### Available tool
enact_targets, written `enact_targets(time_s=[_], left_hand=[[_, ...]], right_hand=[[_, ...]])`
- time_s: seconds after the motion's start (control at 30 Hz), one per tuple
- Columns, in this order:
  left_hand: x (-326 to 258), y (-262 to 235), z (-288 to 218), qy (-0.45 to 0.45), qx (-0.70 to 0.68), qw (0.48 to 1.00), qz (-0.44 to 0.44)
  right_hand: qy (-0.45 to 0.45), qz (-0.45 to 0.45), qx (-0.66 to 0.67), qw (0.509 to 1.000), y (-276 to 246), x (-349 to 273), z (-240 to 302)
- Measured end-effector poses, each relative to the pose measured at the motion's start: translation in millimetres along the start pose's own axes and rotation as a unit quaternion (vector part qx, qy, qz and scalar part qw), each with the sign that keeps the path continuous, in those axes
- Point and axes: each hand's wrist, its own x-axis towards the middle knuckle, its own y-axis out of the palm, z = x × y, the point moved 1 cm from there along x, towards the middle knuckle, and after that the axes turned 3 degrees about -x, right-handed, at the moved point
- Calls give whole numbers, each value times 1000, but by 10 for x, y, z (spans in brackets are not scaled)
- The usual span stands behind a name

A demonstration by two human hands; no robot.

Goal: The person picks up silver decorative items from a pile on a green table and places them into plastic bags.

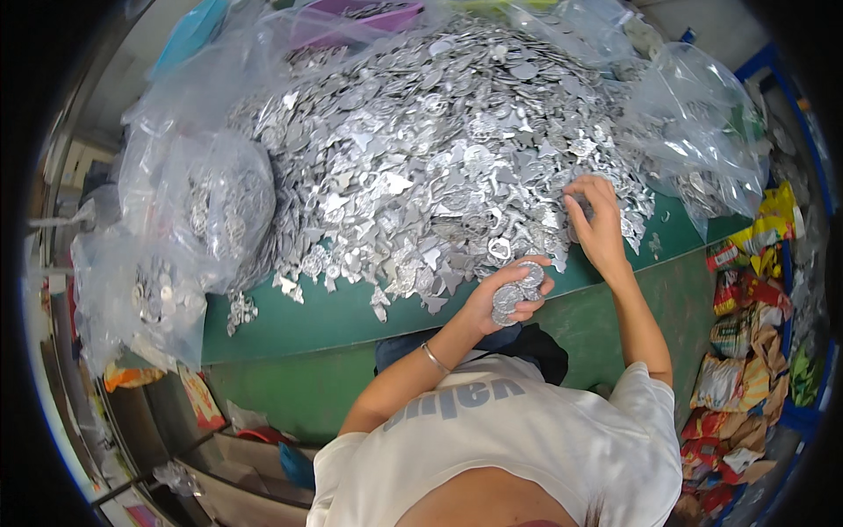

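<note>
A broad heap of small silver metal pieces (439, 167), some round and some in odd shapes, covers the green table (342, 316). In front of its near edge, my left hand (518, 294) is closed around several round silver discs (507, 303), their patterned faces showing. Over the heap's near right side is my right hand (600, 215), fingers curved and a gap visible between thumb and forefinger. Its fingertips are close to the loose pieces, and I see nothing held between them.
Clear plastic bags with metal pieces stand left (198, 202) and right (702, 123) of the heap. A purple tray (351, 25) and a blue container (189, 35) sit behind it. Colourful packets (738, 334) fill a blue rack at right. Drawers (237, 474) stand below left.
</note>
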Motion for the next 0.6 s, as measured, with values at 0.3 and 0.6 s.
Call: enact_targets(time_s=[0.3, 0.6], left_hand=[[-506, 230, 18, 62, -109, 989, -80], [-822, 460, -184, 192, -178, 961, -85]], right_hand=[[-1, -7, 66, 998, 79, -334, 212], [-31, -30, 97, 994, 278, -418, 474]])
